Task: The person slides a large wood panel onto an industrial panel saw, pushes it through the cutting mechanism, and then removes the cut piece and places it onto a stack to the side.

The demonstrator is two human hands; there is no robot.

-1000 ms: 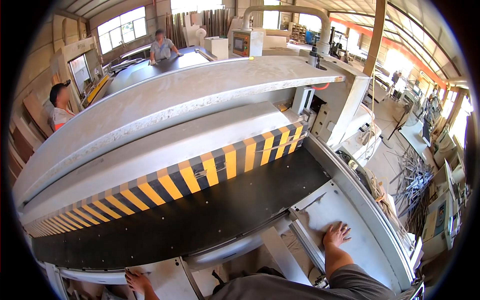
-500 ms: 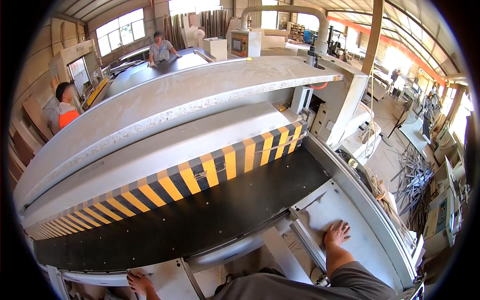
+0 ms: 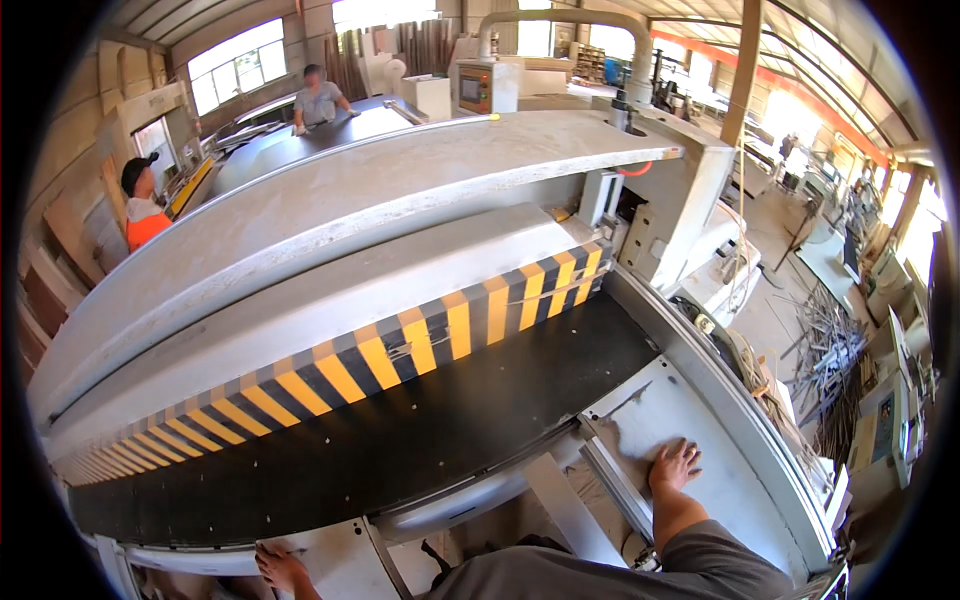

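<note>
My right hand (image 3: 676,463) lies flat on a grey metal side table (image 3: 720,430), its fingers spread and nothing in them. At the lower left, my left hand (image 3: 280,568) rests on the edge of another light metal table plate (image 3: 330,555), fingers apart; part of the hand is cut off by the picture's edge. Between and beyond the two plates stretches the black machine bed (image 3: 400,440), dotted with small white spots. Over it sits a long pressure beam (image 3: 370,362) with yellow and black stripes. Neither hand touches the bed or the beam.
Above the beam runs a long dusty machine cover (image 3: 380,180). A person in grey (image 3: 320,100) leans over a dark panel (image 3: 290,150) behind it; a person in an orange vest (image 3: 146,225) stands at far left. Scrap strips (image 3: 830,340) litter the right floor.
The person in the orange vest has shifted slightly right and turned the head. My hands stay in place on the metal plates.
</note>
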